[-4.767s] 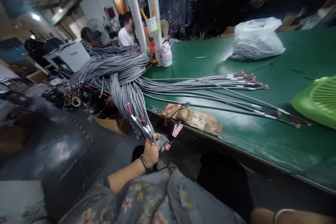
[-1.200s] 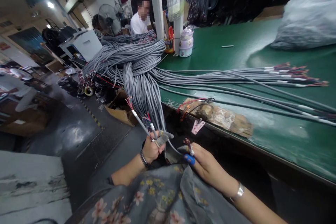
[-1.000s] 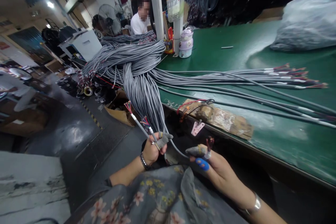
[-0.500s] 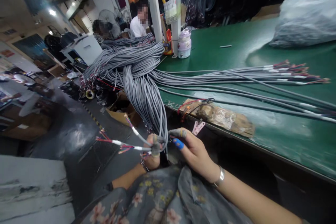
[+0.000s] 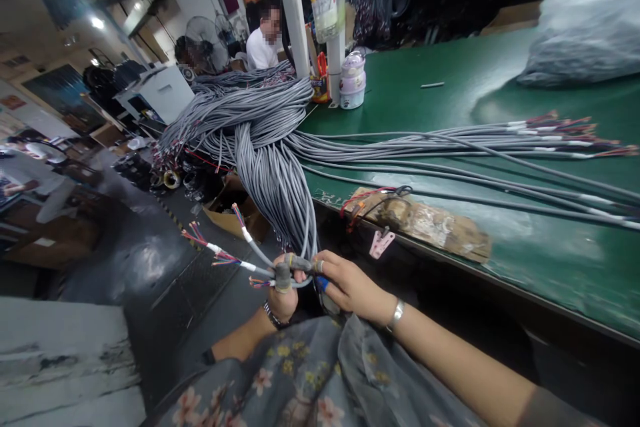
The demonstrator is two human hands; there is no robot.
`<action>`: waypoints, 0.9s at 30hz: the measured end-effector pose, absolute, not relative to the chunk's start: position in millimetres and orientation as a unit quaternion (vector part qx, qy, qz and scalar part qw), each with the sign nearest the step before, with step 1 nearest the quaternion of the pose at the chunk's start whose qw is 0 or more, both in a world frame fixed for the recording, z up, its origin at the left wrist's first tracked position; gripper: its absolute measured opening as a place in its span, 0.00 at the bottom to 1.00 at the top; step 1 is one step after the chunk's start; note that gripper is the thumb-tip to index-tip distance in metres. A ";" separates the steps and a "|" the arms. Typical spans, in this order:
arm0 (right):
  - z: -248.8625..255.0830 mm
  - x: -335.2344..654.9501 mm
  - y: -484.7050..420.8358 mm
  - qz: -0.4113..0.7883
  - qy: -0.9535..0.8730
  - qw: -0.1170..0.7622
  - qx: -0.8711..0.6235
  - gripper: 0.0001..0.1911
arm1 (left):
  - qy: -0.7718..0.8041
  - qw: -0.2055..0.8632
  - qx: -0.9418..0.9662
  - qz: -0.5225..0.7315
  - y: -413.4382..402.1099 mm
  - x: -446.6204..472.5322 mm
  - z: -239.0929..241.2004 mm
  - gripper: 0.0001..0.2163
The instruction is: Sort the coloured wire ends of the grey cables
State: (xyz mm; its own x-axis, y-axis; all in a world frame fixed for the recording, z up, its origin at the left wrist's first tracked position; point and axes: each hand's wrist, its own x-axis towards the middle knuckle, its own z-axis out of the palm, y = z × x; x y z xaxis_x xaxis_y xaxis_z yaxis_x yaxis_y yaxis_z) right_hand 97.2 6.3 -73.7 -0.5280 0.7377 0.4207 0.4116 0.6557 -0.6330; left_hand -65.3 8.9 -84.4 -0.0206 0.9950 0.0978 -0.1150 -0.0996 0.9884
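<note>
Several grey cables (image 5: 259, 252) are gripped in my left hand (image 5: 283, 299), their white-banded ends and loose coloured wires sticking out to the left. Grey coverings wrap some of its fingers. My right hand (image 5: 353, 288) meets it from the right, fingers closed on the grey cables where they bend. A blue covering shows on its thumb, and a grey one on a finger reaching across to the left hand. The fingertips partly hide the cables there. Above both hands hangs a thick bundle of grey cables (image 5: 277, 190), draped over the bench edge.
The green bench (image 5: 400, 110) carries a row of cables (image 5: 400, 149) with stripped ends. At its edge lie a taped cardboard piece (image 5: 435, 227) and a pink clip (image 5: 381, 244). A plastic bag (image 5: 585, 30) sits far right. A person in white (image 5: 263, 47) is behind the pile.
My right hand has moved left and closed in against the left hand. The held cable ends have shifted slightly up and left, and another wired end shows more clearly.
</note>
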 end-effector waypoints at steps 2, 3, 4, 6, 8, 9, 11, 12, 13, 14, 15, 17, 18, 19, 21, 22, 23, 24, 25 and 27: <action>-72.2 96.8 10.4 0.217 -0.861 0.314 -0.337 0.19 | 0.442 0.461 0.514 0.572 8.6 -67.6 -86.4 0.30; -71.0 95.6 12.6 0.201 -0.872 0.291 -0.339 0.20 | 0.442 0.446 0.526 0.574 8.6 -69.2 -87.5 0.29; -69.2 93.9 14.8 0.186 -0.882 0.265 -0.341 0.20 | 0.443 0.439 0.535 0.570 8.9 -71.0 -88.4 0.29; -63.3 89.7 19.2 0.167 -0.900 0.213 -0.342 0.18 | 0.443 0.434 0.547 0.562 10.4 -74.7 -88.9 0.29; -55.0 86.1 23.2 0.158 -0.913 0.162 -0.339 0.16 | 0.436 0.440 0.552 0.558 12.8 -78.4 -87.4 0.30; -50.2 84.9 25.1 0.155 -0.918 0.140 -0.337 0.16 | 0.432 0.445 0.553 0.557 14.1 -80.1 -85.8 0.30; -40.6 84.1 28.8 0.152 -0.924 0.107 -0.335 0.16 | 0.425 0.457 0.546 0.559 16.2 -82.8 -81.4 0.30; -36.1 84.1 30.6 0.153 -0.926 0.094 -0.333 0.16 | 0.421 0.464 0.537 0.565 17.0 -83.6 -78.9 0.30; -32.0 84.1 32.4 0.154 -0.927 0.082 -0.332 0.16 | 0.415 0.473 0.524 0.574 17.5 -84.1 -76.2 0.29; -28.5 84.0 34.1 0.155 -0.928 0.073 -0.332 0.16 | 0.407 0.483 0.506 0.587 17.8 -84.2 -73.5 0.28; -25.5 83.6 35.7 0.155 -0.928 0.066 -0.332 0.16 | 0.395 0.495 0.487 0.601 18.0 -84.0 -70.8 0.28; -21.4 81.3 38.5 0.149 -0.928 0.057 -0.338 0.14 | 0.368 0.523 0.449 0.624 18.6 -83.3 -65.7 0.25; -20.2 79.5 39.4 0.142 -0.927 0.056 -0.342 0.13 | 0.355 0.537 0.433 0.631 19.0 -83.1 -63.5 0.25; -19.5 77.5 39.9 0.132 -0.927 0.058 -0.347 0.12 | 0.346 0.550 0.419 0.635 19.6 -83.2 -61.7 0.24; -19.2 73.7 39.4 0.111 -0.926 0.070 -0.354 0.10 | 0.335 0.569 0.393 0.640 21.2 -84.8 -59.7 0.23; -19.5 72.3 38.5 0.101 -0.924 0.081 -0.359 0.09 | 0.334 0.575 0.383 0.642 22.1 -86.3 -59.8 0.23; -20.0 71.5 37.3 0.094 -0.921 0.094 -0.365 0.09 | 0.334 0.578 0.377 0.642 22.9 -88.1 -60.8 0.23; -20.9 71.5 35.8 0.091 -0.916 0.113 -0.374 0.08 | 0.334 0.579 0.379 0.640 23.6 -90.2 -62.5 0.23; -22.1 72.3 34.1 0.091 -0.908 0.137 -0.384 0.07 | 0.333 0.577 0.389 0.636 24.3 -92.4 -64.9 0.24; -26.3 76.2 30.2 0.107 -0.883 0.210 -0.407 0.06 | 0.326 0.573 0.423 0.622 25.9 -96.6 -70.2 0.23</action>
State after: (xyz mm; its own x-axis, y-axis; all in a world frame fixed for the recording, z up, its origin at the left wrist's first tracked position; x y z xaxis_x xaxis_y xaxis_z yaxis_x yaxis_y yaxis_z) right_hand 76.2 30.2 -26.3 -0.5810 0.7633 0.2825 0.6732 0.6457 -0.3603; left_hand -96.6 25.9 -70.2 0.0134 0.9881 0.1532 -0.4367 -0.1320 0.8898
